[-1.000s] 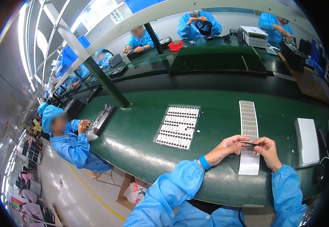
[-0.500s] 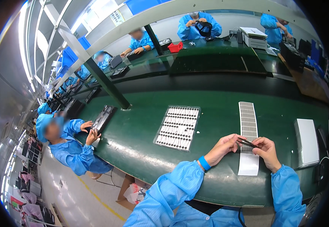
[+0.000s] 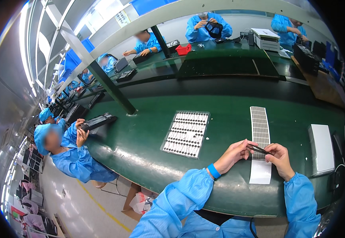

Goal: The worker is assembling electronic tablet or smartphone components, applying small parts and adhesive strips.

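Observation:
A pair of black tweezers (image 3: 259, 149) spans the gap between my hands, above a long sheet of small grey labels (image 3: 260, 126). My right hand (image 3: 280, 159) pinches one end with thumb and fingers. At the other end, the closed fingers of my left hand (image 3: 234, 155) grip the tweezers; a blue band circles that wrist. The label sheet lies on the green table, its near part a blank white strip. Left of it is a clear tray (image 3: 185, 134) with rows of small black round parts on thin wires.
A stack of white sheets (image 3: 322, 150) stands at the right edge. On the left, a co-worker (image 3: 71, 148) holds a black device (image 3: 98, 121) over the table. A green post (image 3: 112, 88) rises from the tabletop. Other workers sit along the far bench, near a red bin (image 3: 183, 49).
My left fingers and the tweezers have shifted very slightly. The co-worker on the left has lifted and turned the black device toward themselves.

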